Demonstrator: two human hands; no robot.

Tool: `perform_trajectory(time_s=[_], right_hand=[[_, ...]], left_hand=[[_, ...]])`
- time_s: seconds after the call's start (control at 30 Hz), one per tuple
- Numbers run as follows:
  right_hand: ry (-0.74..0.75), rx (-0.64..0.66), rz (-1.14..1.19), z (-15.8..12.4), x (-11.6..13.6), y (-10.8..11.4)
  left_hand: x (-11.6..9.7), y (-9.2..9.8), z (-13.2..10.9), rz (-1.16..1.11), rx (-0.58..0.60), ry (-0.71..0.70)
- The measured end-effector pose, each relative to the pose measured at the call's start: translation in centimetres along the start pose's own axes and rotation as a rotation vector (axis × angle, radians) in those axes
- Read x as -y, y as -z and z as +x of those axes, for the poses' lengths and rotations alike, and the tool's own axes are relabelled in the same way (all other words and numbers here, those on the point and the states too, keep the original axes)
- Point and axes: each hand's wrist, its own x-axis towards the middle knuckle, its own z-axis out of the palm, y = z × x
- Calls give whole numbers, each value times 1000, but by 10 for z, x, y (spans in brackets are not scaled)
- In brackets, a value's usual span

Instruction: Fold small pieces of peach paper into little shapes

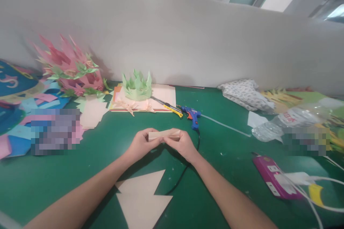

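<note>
My left hand (142,144) and my right hand (184,144) meet over the table, both closed on a folded strip of beige paper (157,135). Thumbs press its near side, while the fingers are partly hidden behind it. Closer to me lies a flat beige paper cutout (145,200) with a jagged tree-like outline. Beyond my right hand rests a blue glue gun (194,116), a clear glue stick (224,126) reaching out from its back. A yellow utility knife (173,110) lies by its nozzle.
A green paper crown (137,87) stands on stacked paper sheets (165,94) at the back. Pink paper crowns (80,75) and cut pieces crowd the left. On the right are a plastic bottle (290,121), a purple power strip (276,179) with white cables and a patterned cloth (244,93).
</note>
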Motion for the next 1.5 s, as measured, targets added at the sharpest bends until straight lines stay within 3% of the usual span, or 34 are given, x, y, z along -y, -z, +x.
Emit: perform_trajectory(time_s=[0.1,0.27,0.5,1.0,1.2,1.37,1.5], right_hand=[[5,4,-38,0,1,-2],[12,-102,-134,2,-3,1],[21,-173,-127,7,-6,9],[-30,-273,-218,7,-12,19],[51,-161,-240,3,-2,12],[132,-184,-381,0,0,2],[179,-123,-404,-2,1,-4]], left_hand=[[-3,-1,-1,12,18,3],[-9,-1,0,-21,4,56],[0,10,6,-91,-72,104],[1,32,14,115,-116,14],[-1,22,8,80,-139,-14],[1,9,2,204,-97,-145],[-2,3,0,283,-18,-186]])
